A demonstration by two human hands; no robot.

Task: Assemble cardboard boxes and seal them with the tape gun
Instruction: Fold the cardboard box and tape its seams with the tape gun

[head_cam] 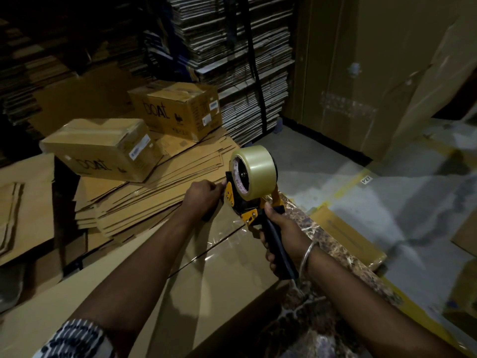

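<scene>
A large brown cardboard box (211, 285) lies in front of me with its flaps closed and a strip of clear tape along the centre seam. My right hand (281, 239) grips the black handle of a yellow tape gun (247, 192), which carries a roll of clear tape and rests on the box's far end. My left hand (204, 197) presses down at the far edge of the box, right beside the gun's front, with fingers curled.
Flat cardboard sheets (144, 200) are stacked beyond the box, with two sealed boxes (103, 148) marked "boat" on top. Tall bundles of flattened cartons (240, 60) stand behind. A marbled ledge (335, 244) runs on the right, grey floor with yellow lines beyond.
</scene>
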